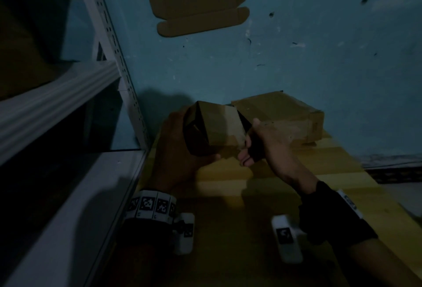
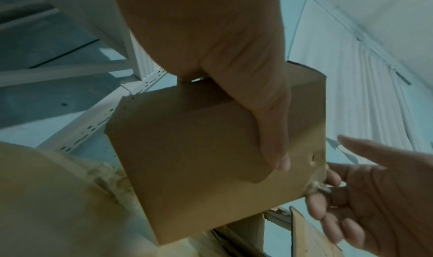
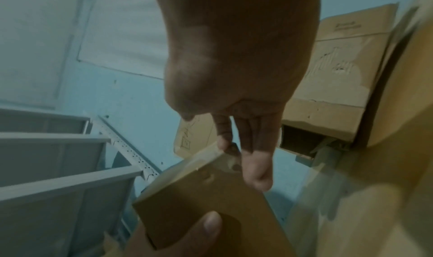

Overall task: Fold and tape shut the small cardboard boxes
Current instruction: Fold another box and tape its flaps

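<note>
- At the far left stands a pale metal shelf unit (image 1: 68,95), its slotted upright running down to the edge of the counter (image 1: 285,184).
- The counter has a yellowish wood top and butts against a blue wall (image 1: 319,58).
- The left hand (image 1: 180,149) is held above the counter, clamped on a small cardboard box (image 1: 214,127); the left wrist view shows the thumb laid across one brown face and the other fingers wrapped round the far side.
- The small cardboard box is off the counter, tilted, between the two hands; a paler glossy strip (image 1: 231,122) runs over its top face, though the dim light leaves it unclear whether this is tape.
- Its left end looks dark and open in the head view.
- The right hand (image 1: 262,143) is at the box's right end, with fingertips (image 3: 257,175) touching the corner edge and the fingers fairly straight; a dark shape sits against the palm in the head view, and I cannot tell what it is.
- Behind the right hand a larger flat cardboard box (image 1: 285,115) lies on the counter against the wall.
- High on the wall hangs a flattened cardboard cut-out (image 1: 198,1).
- Both wrists carry dark bands with black-and-white marker tags.
</note>
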The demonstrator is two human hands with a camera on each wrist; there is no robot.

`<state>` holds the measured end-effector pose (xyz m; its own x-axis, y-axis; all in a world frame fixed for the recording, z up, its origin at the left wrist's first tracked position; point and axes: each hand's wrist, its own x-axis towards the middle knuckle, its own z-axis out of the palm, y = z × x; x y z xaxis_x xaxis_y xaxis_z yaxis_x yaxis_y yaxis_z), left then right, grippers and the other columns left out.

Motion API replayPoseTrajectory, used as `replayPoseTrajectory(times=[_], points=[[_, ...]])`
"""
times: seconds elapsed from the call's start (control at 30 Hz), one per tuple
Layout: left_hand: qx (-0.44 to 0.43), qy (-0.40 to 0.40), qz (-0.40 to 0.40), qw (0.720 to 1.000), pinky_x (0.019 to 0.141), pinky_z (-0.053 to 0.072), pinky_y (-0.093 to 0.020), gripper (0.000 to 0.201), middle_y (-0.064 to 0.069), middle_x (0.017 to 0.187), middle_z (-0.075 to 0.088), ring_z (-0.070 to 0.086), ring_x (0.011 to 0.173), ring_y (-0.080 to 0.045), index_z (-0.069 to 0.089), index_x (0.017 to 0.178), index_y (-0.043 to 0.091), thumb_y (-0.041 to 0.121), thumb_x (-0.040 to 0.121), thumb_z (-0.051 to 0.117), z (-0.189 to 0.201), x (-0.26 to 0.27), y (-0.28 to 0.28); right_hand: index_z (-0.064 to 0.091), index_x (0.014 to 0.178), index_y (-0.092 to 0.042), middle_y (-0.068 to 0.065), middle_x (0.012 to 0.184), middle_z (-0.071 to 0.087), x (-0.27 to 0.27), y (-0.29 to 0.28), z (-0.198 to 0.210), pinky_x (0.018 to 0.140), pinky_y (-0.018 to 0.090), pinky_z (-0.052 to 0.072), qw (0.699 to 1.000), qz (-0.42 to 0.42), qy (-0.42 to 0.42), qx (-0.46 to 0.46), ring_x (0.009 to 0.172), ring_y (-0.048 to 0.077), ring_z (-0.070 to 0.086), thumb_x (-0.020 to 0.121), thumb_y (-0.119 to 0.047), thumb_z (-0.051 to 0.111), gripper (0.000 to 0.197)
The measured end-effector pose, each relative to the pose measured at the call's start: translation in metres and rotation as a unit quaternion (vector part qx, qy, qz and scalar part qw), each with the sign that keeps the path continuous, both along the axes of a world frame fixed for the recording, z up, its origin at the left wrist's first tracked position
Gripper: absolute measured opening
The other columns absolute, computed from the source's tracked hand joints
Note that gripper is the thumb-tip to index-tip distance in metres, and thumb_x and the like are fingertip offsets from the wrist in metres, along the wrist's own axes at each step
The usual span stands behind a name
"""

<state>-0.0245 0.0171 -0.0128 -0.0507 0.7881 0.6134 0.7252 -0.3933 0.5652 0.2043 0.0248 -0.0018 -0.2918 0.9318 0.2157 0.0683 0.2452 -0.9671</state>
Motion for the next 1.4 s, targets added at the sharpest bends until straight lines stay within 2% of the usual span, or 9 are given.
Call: replayPoseTrajectory(times=[0.13,0.23,0.4,0.5,0.57,0.83,1.03,1.3,1.4], points=[[0.01,0.005,-0.004,1.0,0.101,0.034,-0.022,0.119,0.006,0.137,0.045,0.035,0.123,-0.001,0.04,0.145,0.014,0.041,0.045,0.098,-0.001,0.004,-0.004,0.063,0.075,-0.001,0.019,0.071,0.07,0.004,0.002,-0.005,0.059,0.029,0.057,0.997,-0.027,-0.062,0.05,0.065,0.038,0.068,0.098,-0.057,0.045,0.063],[0.015,0.005,-0.006,1.0,0.093,0.023,-0.002,0.118,0.011,0.132,0.04,0.027,0.117,0.007,0.039,0.145,0.014,0.036,0.046,0.098,-0.002,0.005,-0.006,0.065,0.072,-0.009,0.009,0.066,0.071,0.006,0.006,-0.009,0.059,0.028,0.056,0.98,-0.073,-0.159,0.096,0.057,0.021,0.069,0.092,-0.058,0.055,0.054],[0.016,0.007,0.004,1.0,0.097,0.031,-0.023,0.121,-0.004,0.137,0.049,0.032,0.119,0.001,0.041,0.145,0.013,0.039,0.043,0.099,0.0,0.006,-0.007,0.06,0.075,-0.019,0.001,0.065,0.066,0.006,0.008,-0.01,0.055,0.024,0.051,0.959,-0.086,-0.238,0.127,0.055,0.006,0.065,0.1,-0.05,0.051,0.041],[0.016,0.012,0.002,1.0,0.097,0.034,-0.029,0.12,-0.006,0.136,0.05,0.039,0.122,-0.009,0.042,0.144,0.014,0.039,0.042,0.099,0.001,0.008,-0.007,0.058,0.079,-0.021,0.003,0.072,0.066,0.003,0.009,-0.009,0.061,0.034,0.056,0.941,-0.082,-0.276,0.178,0.065,0.015,0.066,0.107,-0.039,0.046,0.035],[0.015,0.012,0.001,1.0,0.099,0.038,-0.032,0.12,-0.005,0.136,0.05,0.045,0.125,-0.019,0.042,0.143,0.015,0.046,0.041,0.096,0.0,0.006,-0.005,0.057,0.08,-0.021,0.002,0.072,0.066,0.0,0.008,-0.008,0.063,0.026,0.054,0.935,-0.086,-0.285,0.194,0.064,0.013,0.065,0.108,-0.034,0.045,0.033],[0.009,-0.003,-0.023,1.0,0.101,0.036,-0.024,0.117,0.005,0.138,0.046,0.041,0.126,-0.007,0.041,0.143,0.017,0.038,0.043,0.1,-0.002,0.004,-0.005,0.06,0.088,0.007,0.017,0.078,0.072,0.007,0.005,-0.014,0.06,0.022,0.059,0.991,-0.04,-0.089,0.095,0.067,0.017,0.073,0.105,-0.018,0.051,0.032],[-0.013,-0.034,-0.06,0.998,0.09,0.03,0.004,0.118,0.012,0.136,0.048,0.042,0.12,0.006,0.042,0.143,0.019,0.036,0.043,0.1,0.001,-0.002,-0.006,0.058,0.075,-0.003,0.028,0.072,0.068,0.009,-0.001,-0.012,0.062,0.031,0.063,1.0,-0.009,0.021,0.018,0.068,0.03,0.074,0.105,-0.018,0.049,0.034],[-0.024,-0.057,-0.074,0.995,0.099,0.037,-0.01,0.12,0.009,0.141,0.049,0.045,0.128,-0.002,0.041,0.145,0.019,0.038,0.042,0.101,0.001,-0.004,-0.009,0.056,0.071,0.0,0.033,0.074,0.068,0.008,0.0,-0.003,0.06,0.036,0.061,0.996,0.022,0.066,-0.05,0.064,0.033,0.07,0.107,-0.05,0.021,0.071],[-0.032,-0.051,-0.072,0.996,0.101,0.04,-0.017,0.121,0.008,0.143,0.049,0.045,0.13,-0.005,0.04,0.145,0.021,0.039,0.042,0.1,0.003,-0.002,-0.01,0.061,0.072,0.0,0.027,0.074,0.07,0.01,-0.001,0.0,0.056,0.031,0.057,1.0,-0.007,-0.006,-0.01,0.06,0.029,0.068,0.095,-0.066,0.03,0.076]])
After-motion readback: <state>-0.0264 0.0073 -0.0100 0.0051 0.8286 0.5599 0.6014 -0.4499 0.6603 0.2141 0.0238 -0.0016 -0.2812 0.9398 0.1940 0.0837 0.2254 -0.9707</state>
